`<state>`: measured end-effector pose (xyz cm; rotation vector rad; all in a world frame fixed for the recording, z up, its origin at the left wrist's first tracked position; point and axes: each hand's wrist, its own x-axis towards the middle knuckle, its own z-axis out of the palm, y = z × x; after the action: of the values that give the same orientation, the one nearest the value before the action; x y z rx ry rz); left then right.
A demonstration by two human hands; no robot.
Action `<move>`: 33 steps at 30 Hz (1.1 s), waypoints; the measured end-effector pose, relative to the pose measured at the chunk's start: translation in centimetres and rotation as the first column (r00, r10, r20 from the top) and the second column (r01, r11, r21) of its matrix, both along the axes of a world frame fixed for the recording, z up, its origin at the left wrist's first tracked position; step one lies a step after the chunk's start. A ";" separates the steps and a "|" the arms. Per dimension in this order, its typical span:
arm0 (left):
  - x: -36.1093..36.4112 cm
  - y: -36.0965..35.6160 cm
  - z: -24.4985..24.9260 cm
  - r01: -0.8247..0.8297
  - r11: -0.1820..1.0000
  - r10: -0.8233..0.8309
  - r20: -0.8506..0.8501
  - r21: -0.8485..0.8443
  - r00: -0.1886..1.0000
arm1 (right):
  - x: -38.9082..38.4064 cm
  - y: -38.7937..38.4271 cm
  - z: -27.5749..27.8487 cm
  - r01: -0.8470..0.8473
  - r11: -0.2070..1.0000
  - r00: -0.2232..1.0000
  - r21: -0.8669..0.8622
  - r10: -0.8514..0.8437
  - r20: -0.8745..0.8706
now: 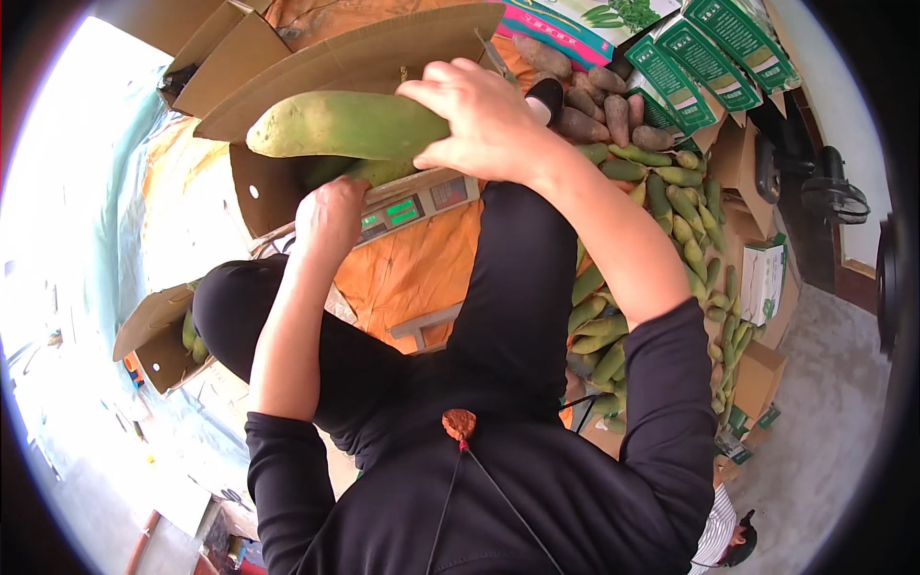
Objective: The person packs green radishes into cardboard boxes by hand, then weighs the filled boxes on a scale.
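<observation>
A large green radish (345, 125) lies across the top of an open cardboard box (273, 187), its right end in the grip of my right hand (479, 120). Below it, my left hand (331, 216) is closed at the box's near edge, its fingertips hidden behind that edge; what it holds, if anything, cannot be made out. Part of another green radish (385, 172) shows inside the box under the held one. The box rests on a scale (422, 205) with lit green displays, just right of my left hand.
Many green radishes (685, 211) are piled at the right, with reddish-brown roots (582, 125) above them. Green printed boxes (704, 67) stand at the upper right. Another open box (158, 335) with radishes is at the left. Another person (719, 537) shows at the lower right.
</observation>
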<state>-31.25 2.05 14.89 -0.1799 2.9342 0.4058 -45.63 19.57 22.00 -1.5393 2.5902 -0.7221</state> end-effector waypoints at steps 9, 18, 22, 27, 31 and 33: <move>-0.4 0.1 0.6 -0.007 1.000 0.008 0.135 -0.007 0.991 | -1.1 -1.9 -4.3 0.079 0.896 0.993 0.436 -0.030 -0.118; -0.1 0.3 0.7 -0.009 1.000 0.010 0.147 -0.003 0.989 | -0.6 4.9 -0.5 0.255 0.931 0.939 -0.262 -0.174 0.296; -0.1 0.8 1.9 -0.026 1.000 0.025 0.132 0.010 0.991 | -1.2 12.7 -3.4 0.508 0.786 0.807 -0.352 -0.293 0.512; -0.2 1.0 2.4 -0.047 0.999 0.044 0.089 0.026 0.995 | 1.6 22.1 -10.9 0.799 0.598 0.496 -0.065 -0.593 0.634; -0.4 1.4 2.8 -0.049 0.999 0.046 0.093 0.024 0.995 | 6.1 26.8 -17.2 0.898 0.439 0.266 0.037 -0.606 0.750; -0.5 1.4 2.7 -0.051 0.998 0.048 0.097 0.028 0.994 | 8.9 28.4 -20.9 0.908 0.408 0.202 0.088 -0.614 0.763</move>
<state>-31.76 3.48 17.61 -0.2613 2.8323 0.4358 -36.73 47.98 1.12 0.3956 2.4179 -1.5709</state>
